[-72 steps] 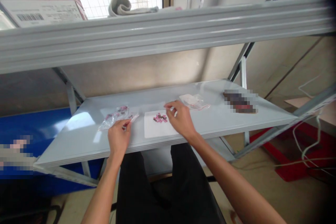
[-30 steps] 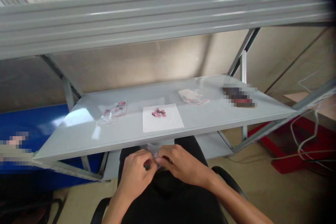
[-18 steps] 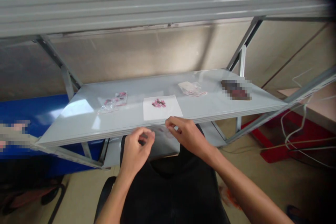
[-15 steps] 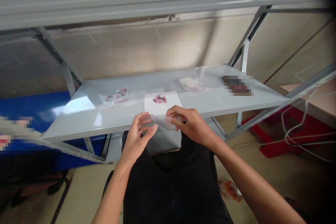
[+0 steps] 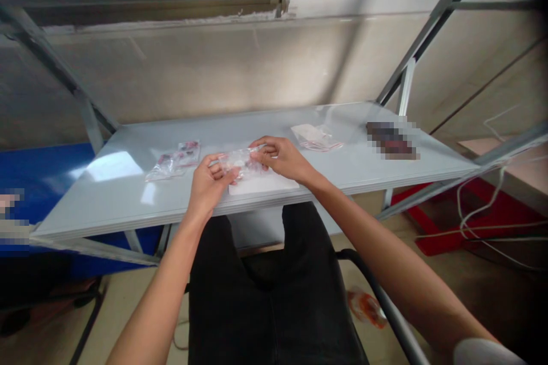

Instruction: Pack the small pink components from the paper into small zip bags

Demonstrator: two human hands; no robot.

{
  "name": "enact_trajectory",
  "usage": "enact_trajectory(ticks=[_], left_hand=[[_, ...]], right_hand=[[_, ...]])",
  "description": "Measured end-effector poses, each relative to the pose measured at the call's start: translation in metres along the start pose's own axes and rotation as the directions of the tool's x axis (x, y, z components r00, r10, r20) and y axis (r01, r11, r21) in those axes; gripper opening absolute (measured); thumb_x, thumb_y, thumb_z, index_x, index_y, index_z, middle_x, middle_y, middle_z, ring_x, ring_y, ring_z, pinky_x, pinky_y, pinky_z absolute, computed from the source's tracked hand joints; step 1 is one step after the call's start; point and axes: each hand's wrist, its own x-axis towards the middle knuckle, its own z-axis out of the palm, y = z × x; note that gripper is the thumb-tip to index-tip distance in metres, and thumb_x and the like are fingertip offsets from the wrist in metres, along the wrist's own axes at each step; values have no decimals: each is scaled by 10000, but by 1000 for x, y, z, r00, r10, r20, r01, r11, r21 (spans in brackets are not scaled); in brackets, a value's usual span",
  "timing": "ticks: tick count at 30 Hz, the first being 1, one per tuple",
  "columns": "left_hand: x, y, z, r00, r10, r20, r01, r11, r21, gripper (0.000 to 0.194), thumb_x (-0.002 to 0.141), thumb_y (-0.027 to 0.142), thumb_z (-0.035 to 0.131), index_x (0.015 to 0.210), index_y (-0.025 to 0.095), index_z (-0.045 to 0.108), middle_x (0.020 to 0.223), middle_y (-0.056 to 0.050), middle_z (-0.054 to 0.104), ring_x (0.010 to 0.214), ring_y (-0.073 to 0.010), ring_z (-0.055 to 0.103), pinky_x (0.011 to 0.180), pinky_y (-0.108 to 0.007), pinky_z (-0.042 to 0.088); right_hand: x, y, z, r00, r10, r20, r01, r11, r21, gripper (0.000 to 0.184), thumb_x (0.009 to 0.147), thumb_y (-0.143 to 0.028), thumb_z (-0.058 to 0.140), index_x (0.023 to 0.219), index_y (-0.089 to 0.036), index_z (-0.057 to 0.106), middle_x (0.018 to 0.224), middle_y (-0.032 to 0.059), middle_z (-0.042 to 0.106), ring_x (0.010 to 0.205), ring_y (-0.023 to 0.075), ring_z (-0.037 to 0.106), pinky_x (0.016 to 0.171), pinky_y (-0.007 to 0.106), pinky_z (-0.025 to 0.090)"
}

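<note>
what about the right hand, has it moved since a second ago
Yes, the right hand has moved forward, past the table's front edge.

Left forearm (image 5: 160,279) and right forearm (image 5: 368,239) converging forward — left hand (image 5: 209,183) with fingers bent and thumb extended inward; right hand (image 5: 277,156) with thumb and fingers bent in a pinch; hands close together — thighs (image 5: 268,296) parted below

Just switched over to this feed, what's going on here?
The left hand and right hand hold a clear plastic bag between them, partly hiding a white sheet on the grey table. Bags with pink and dark pieces lie to the left, other bags to the right; I can't tell what's inside the held one.
</note>
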Motion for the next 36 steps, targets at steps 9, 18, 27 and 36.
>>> enact_trajectory(ticks=[9, 18, 27, 36], left_hand=[[49, -7, 2, 994, 102, -28, -93, 969, 229, 443, 744, 195, 784, 1162, 135, 649, 864, -45, 704, 683, -181, 711, 603, -295, 586], [56, -9, 1, 990, 135, -31, -120, 948, 296, 344, 874, 293, 671, 1179, 135, 700, 949, -105, 760, 737, -201, 725, 558, -283, 595], [56, -2, -3, 979, 194, -57, -170, 944, 283, 382, 838, 288, 736, 1194, 151, 719, 958, -88, 772, 734, -188, 730, 652, -316, 630], [56, -1, 2, 968, 226, -109, -196, 952, 233, 367, 811, 304, 776, 1142, 149, 741, 939, -93, 798, 760, -206, 741, 609, -306, 629]], right_hand=[[30, 46, -5, 999, 31, -35, -23, 981, 191, 413, 813, -532, 742, 984, -167, 654, 569, -28, 644, 406, 93, 523, 403, 208, 395], [33, 62, -2, 995, 77, -70, -59, 970, 238, 418, 766, -510, 767, 961, -159, 651, 574, -27, 654, 396, 95, 534, 407, 212, 422], [34, 64, -3, 996, 61, -63, -40, 958, 283, 453, 732, -463, 810, 1014, -146, 653, 589, -36, 659, 393, 96, 549, 403, 214, 449], [33, 68, -10, 998, 63, -16, -57, 966, 254, 406, 716, -484, 836, 864, -143, 672, 626, 3, 680, 432, 107, 599, 435, 227, 510]])
